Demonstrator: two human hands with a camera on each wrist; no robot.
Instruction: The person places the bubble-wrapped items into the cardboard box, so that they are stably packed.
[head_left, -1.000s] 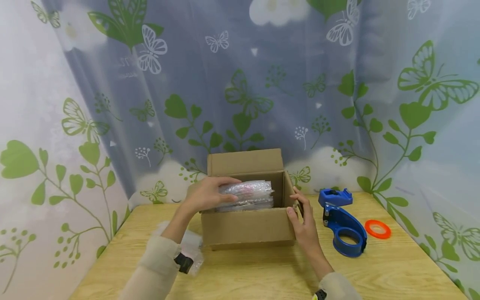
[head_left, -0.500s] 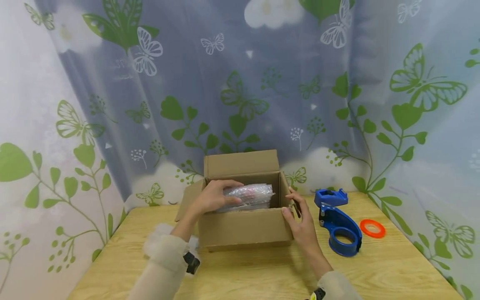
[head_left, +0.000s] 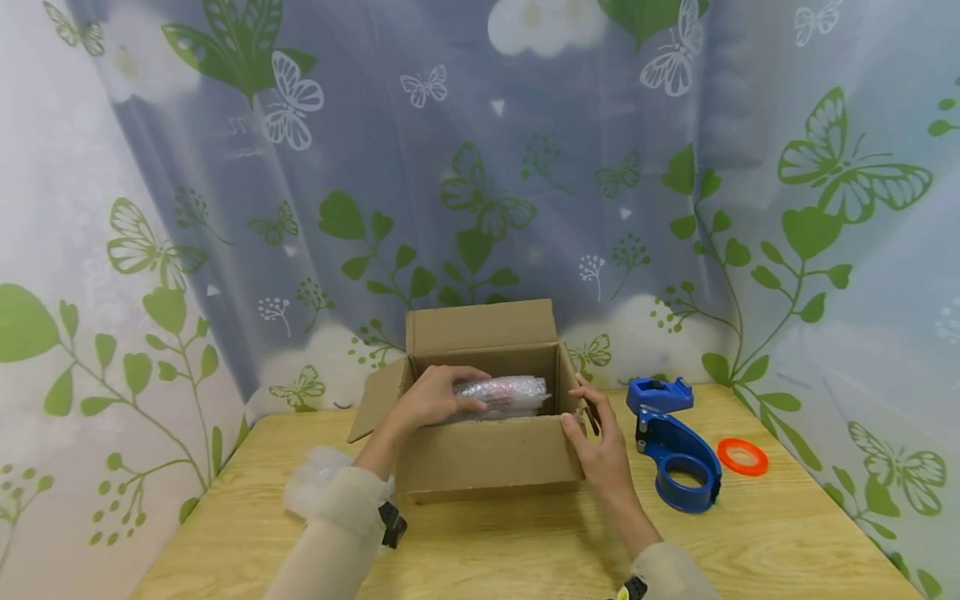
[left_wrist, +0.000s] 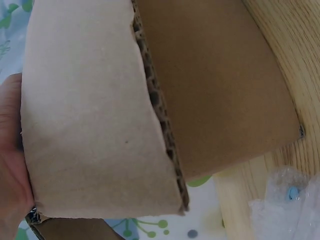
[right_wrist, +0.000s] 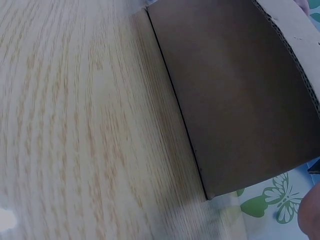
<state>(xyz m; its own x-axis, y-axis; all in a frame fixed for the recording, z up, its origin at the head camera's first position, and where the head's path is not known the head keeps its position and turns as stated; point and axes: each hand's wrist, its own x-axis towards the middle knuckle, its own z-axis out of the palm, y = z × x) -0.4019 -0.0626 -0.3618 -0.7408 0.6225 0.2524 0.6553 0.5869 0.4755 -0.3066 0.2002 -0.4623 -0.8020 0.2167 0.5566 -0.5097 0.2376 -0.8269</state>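
**Two hands at an open cardboard box on the bench**

An open brown corrugated cardboard box (head_left: pixel 487 450) stands near the middle of a light wooden bench (head_left: pixel 787 533), its back flap upright and its left flap splayed outward. Inside it lies a parcel wrapped in clear bubble wrap (head_left: pixel 510 394), with something reddish showing faintly through the plastic; it sits below the rim, towards the back of the box.

The left hand (head_left: pixel 435 398) reaches over the box's left side and into the opening. Its fingers curl over the left end of the parcel and its grip is grasping the wrap. In the left wrist view a cardboard flap fills most of the frame, with only the edge of the left hand at the far left.

The right hand (head_left: pixel 600 442) rests against the box's right front corner. The thumb lies on the front wall, the fingers lie fairly straight along the right wall, and the grip is released, pressing the cardboard rather than closing round it. The right wrist view shows the box's side wall standing on the bench.

Just right of the box stands a blue plastic tape dispenser (head_left: pixel 675 450), close to the right hand but not touching it. Beyond it lies a flat orange ring (head_left: pixel 742 457). A loose crumpled piece of clear bubble wrap (head_left: pixel 311 487) lies on the bench at the left, partly behind the left sleeve. A curtain printed with green leaves and butterflies (head_left: pixel 480 167) hangs behind.
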